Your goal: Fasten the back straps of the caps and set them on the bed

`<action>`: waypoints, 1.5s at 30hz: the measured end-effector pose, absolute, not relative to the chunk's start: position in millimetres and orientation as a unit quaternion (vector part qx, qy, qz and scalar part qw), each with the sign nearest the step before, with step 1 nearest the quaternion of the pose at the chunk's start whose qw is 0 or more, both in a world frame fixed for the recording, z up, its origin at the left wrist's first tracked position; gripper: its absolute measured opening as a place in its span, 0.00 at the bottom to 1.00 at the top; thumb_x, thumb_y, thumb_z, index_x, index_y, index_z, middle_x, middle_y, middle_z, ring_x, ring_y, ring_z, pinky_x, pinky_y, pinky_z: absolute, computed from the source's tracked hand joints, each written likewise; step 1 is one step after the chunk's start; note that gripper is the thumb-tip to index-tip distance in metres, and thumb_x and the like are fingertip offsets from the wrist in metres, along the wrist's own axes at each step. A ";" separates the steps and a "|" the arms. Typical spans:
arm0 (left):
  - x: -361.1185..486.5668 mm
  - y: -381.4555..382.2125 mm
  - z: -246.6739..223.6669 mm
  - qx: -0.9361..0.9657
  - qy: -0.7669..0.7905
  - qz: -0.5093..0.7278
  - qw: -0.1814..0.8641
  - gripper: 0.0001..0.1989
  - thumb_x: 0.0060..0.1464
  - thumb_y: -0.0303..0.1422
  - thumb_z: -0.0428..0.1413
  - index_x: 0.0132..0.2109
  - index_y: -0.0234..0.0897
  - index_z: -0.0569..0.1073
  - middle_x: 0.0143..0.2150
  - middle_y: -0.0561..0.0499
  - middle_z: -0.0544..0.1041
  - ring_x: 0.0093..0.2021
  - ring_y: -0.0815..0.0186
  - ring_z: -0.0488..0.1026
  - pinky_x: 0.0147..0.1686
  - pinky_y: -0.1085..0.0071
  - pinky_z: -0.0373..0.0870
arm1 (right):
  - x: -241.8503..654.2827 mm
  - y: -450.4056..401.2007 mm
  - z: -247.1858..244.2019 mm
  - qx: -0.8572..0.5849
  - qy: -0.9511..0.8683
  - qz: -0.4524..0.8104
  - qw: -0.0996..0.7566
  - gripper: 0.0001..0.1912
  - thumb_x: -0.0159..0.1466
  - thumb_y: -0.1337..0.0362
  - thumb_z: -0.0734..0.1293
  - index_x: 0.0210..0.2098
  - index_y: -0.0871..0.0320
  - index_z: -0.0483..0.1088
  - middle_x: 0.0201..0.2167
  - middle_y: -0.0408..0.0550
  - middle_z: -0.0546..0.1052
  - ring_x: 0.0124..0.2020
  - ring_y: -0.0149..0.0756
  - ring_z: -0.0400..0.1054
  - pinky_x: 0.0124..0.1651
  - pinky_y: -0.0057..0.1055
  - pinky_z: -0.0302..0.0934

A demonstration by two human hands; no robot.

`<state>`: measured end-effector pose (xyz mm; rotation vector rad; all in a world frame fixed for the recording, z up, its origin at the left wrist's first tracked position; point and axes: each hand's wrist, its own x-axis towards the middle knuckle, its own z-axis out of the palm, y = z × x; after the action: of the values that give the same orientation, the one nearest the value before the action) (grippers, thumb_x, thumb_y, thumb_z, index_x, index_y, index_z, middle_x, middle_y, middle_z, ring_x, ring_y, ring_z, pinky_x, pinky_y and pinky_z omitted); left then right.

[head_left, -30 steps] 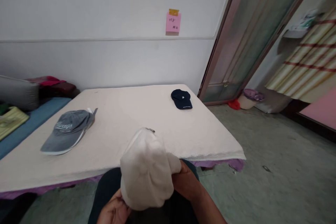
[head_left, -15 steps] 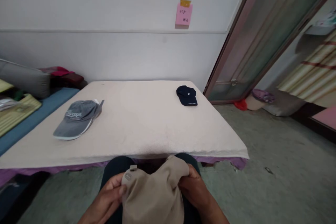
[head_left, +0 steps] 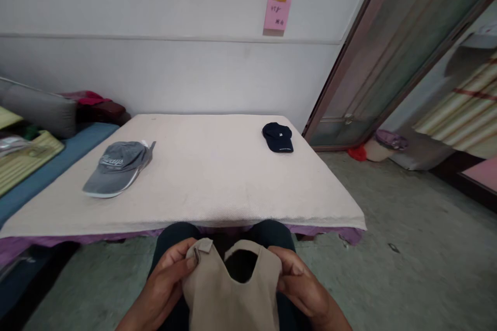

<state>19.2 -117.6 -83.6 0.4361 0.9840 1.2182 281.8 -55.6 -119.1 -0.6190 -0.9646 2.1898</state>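
Over my lap I hold a beige cap [head_left: 229, 305] by its back edge, its lower part cut off by the frame. My left hand [head_left: 166, 276] pinches the left corner, beside a short strap end with what looks like a small buckle. The right corner is gripped by my right hand [head_left: 305, 282], thumb and fingers closed on the fabric. Between the hands is a V-shaped gap with a dark opening and a loop of strap. A grey cap [head_left: 120, 165] with white lettering lies on the bed's left side, and a navy cap [head_left: 277, 137] on its right.
A cream cover [head_left: 209, 170] spreads across the bed in front of my knees, with purple cloth [head_left: 353, 235] below its edge. A pink note [head_left: 277, 13] is taped to the wall. A grey cushion [head_left: 39, 106] sits far left; a sliding door [head_left: 361, 62] stands right.
Both hands have turned and spread the beige cap, so its back gap now faces up and the dark opening shows. My right hand has shifted outward. The view has tilted slightly down.
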 end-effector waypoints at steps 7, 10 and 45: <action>26.9 -118.4 -79.4 0.200 0.477 0.508 0.689 0.09 0.46 0.35 0.66 0.35 0.37 0.79 0.27 0.52 0.77 0.26 0.70 0.69 0.28 0.76 0.65 | 285.5 -54.0 -106.3 -0.198 -0.352 0.842 0.358 0.14 0.54 0.57 0.73 0.35 0.61 0.74 0.29 0.47 0.74 0.30 0.33 0.66 0.33 0.27 0.57; 30.0 -117.3 -77.8 0.253 0.482 0.477 0.689 0.08 0.47 0.34 0.65 0.35 0.36 0.78 0.27 0.52 0.75 0.26 0.71 0.68 0.27 0.77 0.62 | 284.8 -48.7 -98.5 -0.216 -0.394 0.813 0.371 0.09 0.59 0.61 0.70 0.33 0.61 0.73 0.24 0.45 0.72 0.27 0.30 0.64 0.31 0.26 0.55; 58.7 -110.7 -61.0 0.348 0.504 0.410 0.676 0.11 0.49 0.40 0.62 0.33 0.36 0.76 0.24 0.55 0.70 0.24 0.72 0.61 0.25 0.76 0.57 | 236.3 -73.6 -77.9 -0.352 -0.625 0.575 0.393 0.06 0.60 0.62 0.67 0.33 0.58 0.69 0.26 0.39 0.66 0.28 0.29 0.57 0.30 0.25 0.52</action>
<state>58.7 -110.7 -61.0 0.7818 1.1333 0.9229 236.3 -73.6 -77.9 -0.8933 -1.5862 1.4588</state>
